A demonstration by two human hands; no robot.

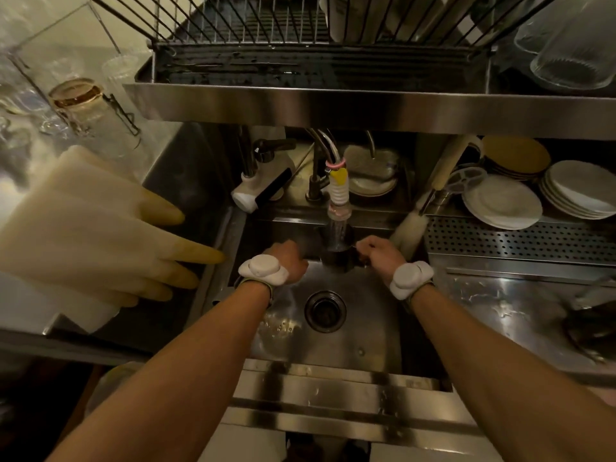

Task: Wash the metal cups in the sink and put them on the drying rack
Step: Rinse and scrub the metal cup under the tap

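Metal cup [338,260] dim under faucet [338,195]

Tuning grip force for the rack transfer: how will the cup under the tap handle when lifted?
Likely slippery: water from the tap runs over the cup. Probably stiff and not fragile, since it looks like metal. It may be heavier than it looks if it fills; the right hand grips it at the side, so it could tilt.

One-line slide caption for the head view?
At the sink, the right hand holds a metal cup under the running faucet, left hand close beside it, drying rack overhead.
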